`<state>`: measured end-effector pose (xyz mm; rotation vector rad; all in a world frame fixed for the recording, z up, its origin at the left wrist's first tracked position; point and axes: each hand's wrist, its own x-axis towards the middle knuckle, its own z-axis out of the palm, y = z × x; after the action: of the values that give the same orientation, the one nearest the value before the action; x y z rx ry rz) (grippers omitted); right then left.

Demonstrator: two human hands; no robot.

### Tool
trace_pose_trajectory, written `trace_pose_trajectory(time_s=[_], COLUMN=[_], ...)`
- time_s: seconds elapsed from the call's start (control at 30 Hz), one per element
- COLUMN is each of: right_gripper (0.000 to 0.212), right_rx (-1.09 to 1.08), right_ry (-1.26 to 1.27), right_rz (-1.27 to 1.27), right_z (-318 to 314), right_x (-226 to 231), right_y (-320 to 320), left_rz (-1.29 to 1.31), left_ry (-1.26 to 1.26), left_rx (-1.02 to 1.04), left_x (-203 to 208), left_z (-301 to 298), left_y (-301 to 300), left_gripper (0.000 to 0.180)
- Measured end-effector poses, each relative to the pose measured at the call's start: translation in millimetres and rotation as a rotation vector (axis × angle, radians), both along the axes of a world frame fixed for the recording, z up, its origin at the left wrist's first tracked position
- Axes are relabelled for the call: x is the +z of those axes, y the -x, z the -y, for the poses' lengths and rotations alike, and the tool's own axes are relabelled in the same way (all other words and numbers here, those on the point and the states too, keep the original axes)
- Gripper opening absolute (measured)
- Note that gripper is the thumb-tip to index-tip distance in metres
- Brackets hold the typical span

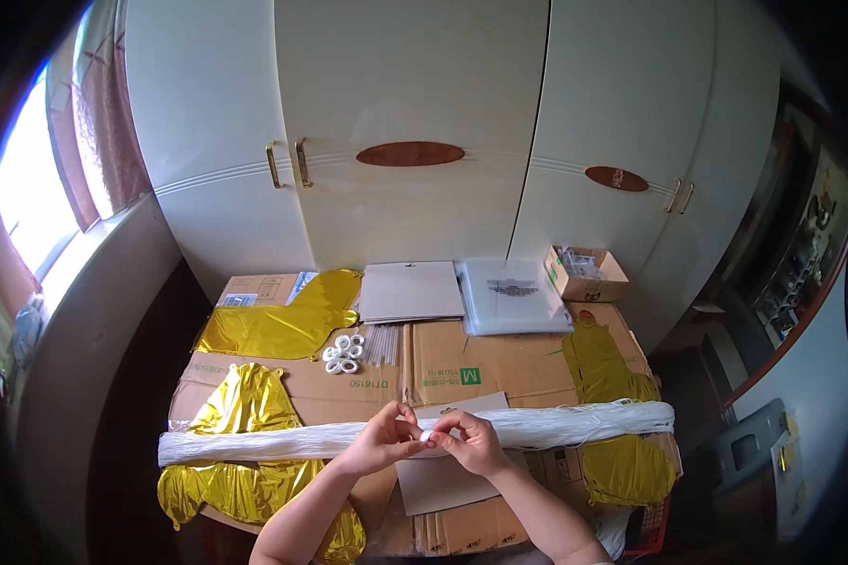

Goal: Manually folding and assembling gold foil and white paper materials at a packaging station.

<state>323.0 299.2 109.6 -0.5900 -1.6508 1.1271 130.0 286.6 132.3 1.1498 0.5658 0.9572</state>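
Note:
Over the middle of the table, my left hand (386,440) and my right hand (471,443) meet with bent fingers. Between their fingertips is a small white roll (426,436), much like the several white rolls (344,354) piled farther back; its details are too small to make out. Under my hands runs a long bundle of white string (575,426), stretched across the table from left to right. A grey-beige card (448,485) lies partly beneath the bundle and my hands.
Gold foil balloons (273,330) lie flat at left and right, some under the string. At the back are a stack of cards (412,292), clear plastic bags (513,299) and a small cardboard box (589,281). Thin clear sticks (381,345) lie beside the rolls. Cardboard (499,356) covers the table.

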Motion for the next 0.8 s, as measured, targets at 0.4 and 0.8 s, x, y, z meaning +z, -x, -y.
trace_pose_trajectory(time_s=[0.4, 0.8], right_gripper=[0.012, 0.016], right_rx=[-0.277, -0.445], right_ry=[-0.216, -0.414], right_rz=[0.112, 0.212], right_z=[3.4, -2.3], right_x=[10.4, 5.2], right_y=[5.4, 1.0], left_rz=[-0.579, -1.403], left_ry=[-0.375, -0.924], left_rx=[0.373, 0.744], left_x=[22.8, 0.4], left_z=[-14.4, -97.7], left_y=[1.9, 79.3], left_gripper=[0.01, 0.005])
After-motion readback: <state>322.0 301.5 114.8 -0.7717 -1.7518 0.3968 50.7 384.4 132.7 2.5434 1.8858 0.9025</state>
